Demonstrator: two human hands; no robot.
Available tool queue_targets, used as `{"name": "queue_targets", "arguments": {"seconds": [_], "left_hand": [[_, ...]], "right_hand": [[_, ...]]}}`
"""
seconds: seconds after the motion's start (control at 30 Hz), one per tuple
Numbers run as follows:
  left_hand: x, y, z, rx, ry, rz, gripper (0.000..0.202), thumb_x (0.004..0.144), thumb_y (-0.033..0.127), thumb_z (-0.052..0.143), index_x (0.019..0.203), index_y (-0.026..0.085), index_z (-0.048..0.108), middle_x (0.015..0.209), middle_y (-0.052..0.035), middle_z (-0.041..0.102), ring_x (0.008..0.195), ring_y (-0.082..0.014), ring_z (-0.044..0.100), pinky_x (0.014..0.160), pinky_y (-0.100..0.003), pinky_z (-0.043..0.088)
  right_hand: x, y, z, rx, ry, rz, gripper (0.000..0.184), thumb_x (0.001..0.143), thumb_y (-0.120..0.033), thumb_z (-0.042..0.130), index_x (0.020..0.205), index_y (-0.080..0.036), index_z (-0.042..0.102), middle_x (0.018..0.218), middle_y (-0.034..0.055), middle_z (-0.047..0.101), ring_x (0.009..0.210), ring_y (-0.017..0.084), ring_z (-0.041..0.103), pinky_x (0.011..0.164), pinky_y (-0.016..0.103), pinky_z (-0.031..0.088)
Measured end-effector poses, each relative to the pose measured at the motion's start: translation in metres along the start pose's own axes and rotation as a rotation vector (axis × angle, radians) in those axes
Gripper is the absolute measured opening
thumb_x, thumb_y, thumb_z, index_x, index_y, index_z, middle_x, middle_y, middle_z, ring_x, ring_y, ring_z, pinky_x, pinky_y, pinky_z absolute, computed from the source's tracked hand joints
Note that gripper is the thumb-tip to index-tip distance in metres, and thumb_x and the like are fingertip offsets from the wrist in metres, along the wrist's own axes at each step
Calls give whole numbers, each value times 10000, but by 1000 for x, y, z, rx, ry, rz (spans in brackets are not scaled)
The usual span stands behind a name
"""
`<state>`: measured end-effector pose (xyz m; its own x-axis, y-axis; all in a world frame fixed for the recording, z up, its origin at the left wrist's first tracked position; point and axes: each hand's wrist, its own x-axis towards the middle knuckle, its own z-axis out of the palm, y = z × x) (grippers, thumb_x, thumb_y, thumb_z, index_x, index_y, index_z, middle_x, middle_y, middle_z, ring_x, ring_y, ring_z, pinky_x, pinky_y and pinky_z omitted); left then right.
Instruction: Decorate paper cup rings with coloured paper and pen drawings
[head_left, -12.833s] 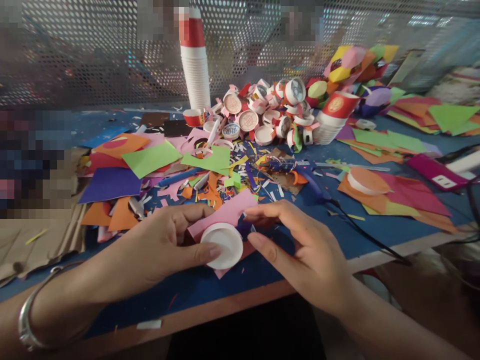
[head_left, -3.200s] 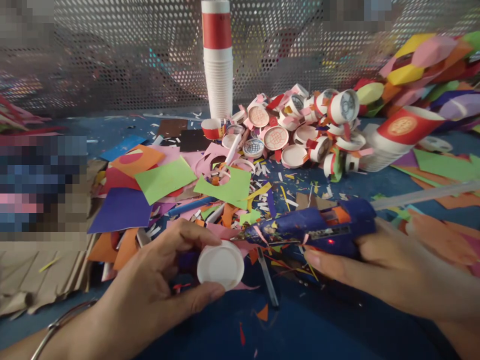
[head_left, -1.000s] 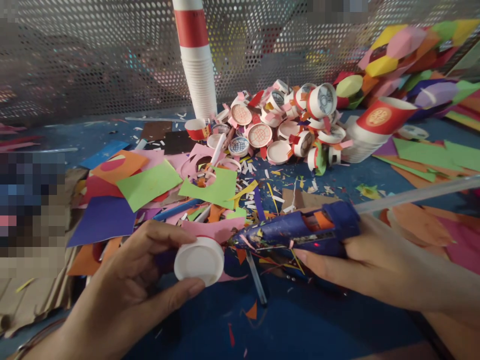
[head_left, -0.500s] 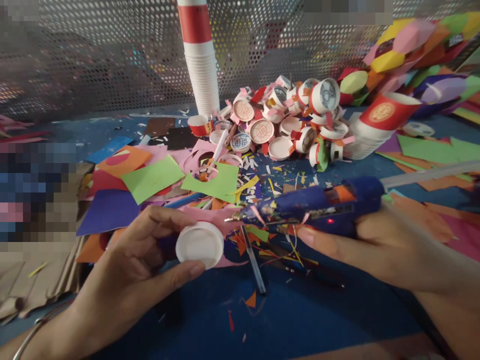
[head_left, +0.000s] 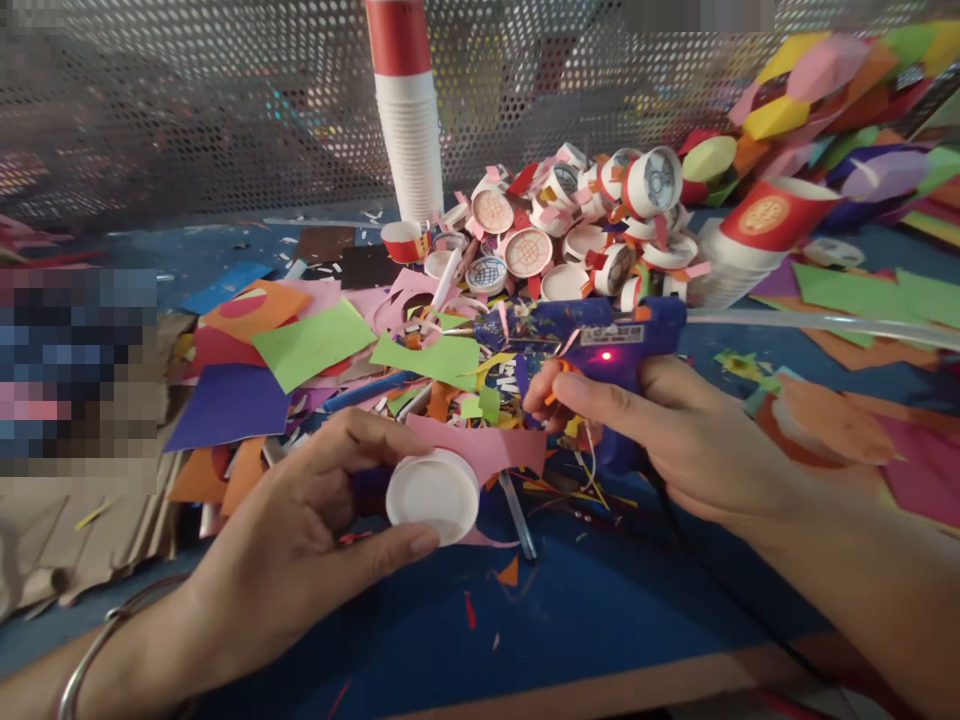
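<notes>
My left hand grips a white round cup bottom between thumb and fingers, low over the blue table. A pink paper strip is stuck to the cup bottom and trails off to the right. My right hand is wrapped round the handle of a blue hot glue gun, with a finger on its orange trigger. The gun's red light is on. A clear glue stick juts out of its back. The nozzle points left, above and behind the cup bottom.
Coloured paper sheets and scraps litter the table's left and middle. A tall stack of paper cups stands at the back before a perforated metal screen. Several decorated cup bottoms are heaped behind the gun. A thin stick lies beside the cup bottom.
My right hand has lifted the glue gun up and away from the cup bottom, turning it upright. The left hand still holds the cup bottom in about the same place.
</notes>
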<state>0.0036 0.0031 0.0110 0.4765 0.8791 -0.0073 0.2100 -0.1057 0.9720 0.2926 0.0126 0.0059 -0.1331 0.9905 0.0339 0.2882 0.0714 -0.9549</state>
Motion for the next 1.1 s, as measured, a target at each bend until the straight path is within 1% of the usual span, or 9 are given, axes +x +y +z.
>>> {"name": "queue_targets", "arguments": {"seconds": [0.07,0.17,0.4,0.53,0.67,0.77,0.87,1.03,1.1], "left_hand": [[-1,-1,1,20,2,14,375,833,163,819,1124,315,638,1063,32,702,874,-118,753,764,-170,641],[1,0,3,30,-13,36,360,841,163,813,1117,319,643,1067,41,700,892,-102,742,789,-150,626],[-1,1,2,50,-26,13,409,842,158,815,1163,335,633,1089,53,733,949,-104,745,855,-146,616],[-1,0,2,25,-48,-18,390,853,173,809,1165,326,631,1088,48,740,954,-111,752,868,-156,618],[3,0,4,-13,-15,-28,383,841,183,820,1152,303,630,1111,33,742,984,-138,760,890,-194,628],[7,3,5,-53,53,-46,469,806,193,849,1179,290,583,1117,20,752,964,-162,775,843,-217,649],[9,5,4,-134,40,-111,513,800,198,853,1193,271,532,1034,12,781,880,-172,793,761,-223,664],[9,5,2,-212,2,-161,502,828,180,837,1207,266,519,1040,11,798,932,-140,785,790,-184,642],[9,4,2,-211,7,-160,493,836,194,833,1211,261,519,1035,-1,799,937,-145,782,792,-193,642]], "right_hand": [[-1,-3,4,7,-21,10,291,956,-519,654,979,-263,792,966,40,777,971,258,708,830,356,574],[-2,-7,8,2,-58,20,289,931,-530,685,959,-263,792,933,30,773,950,258,707,820,358,575],[0,-12,9,-98,-89,-95,223,905,-470,728,926,-251,767,1001,13,777,946,245,693,903,385,550],[-1,-12,7,-111,-121,-71,213,900,-452,726,855,-249,773,904,16,776,944,269,708,838,380,581],[-3,-7,7,-107,-114,-50,184,886,-438,743,896,-261,793,900,-3,784,904,254,716,793,361,598],[-3,-7,7,-122,-87,-53,170,883,-428,748,890,-261,780,909,-8,786,871,240,712,788,357,594],[-3,-10,8,-152,-87,-58,171,891,-430,740,913,-264,775,948,-1,793,892,240,710,806,361,596],[-3,-14,8,-151,-90,-65,156,889,-431,746,947,-296,801,953,-11,797,968,271,721,863,394,599],[-3,-13,9,-139,-88,-63,144,880,-425,761,964,-315,804,977,-20,798,991,275,719,887,397,595]]}}
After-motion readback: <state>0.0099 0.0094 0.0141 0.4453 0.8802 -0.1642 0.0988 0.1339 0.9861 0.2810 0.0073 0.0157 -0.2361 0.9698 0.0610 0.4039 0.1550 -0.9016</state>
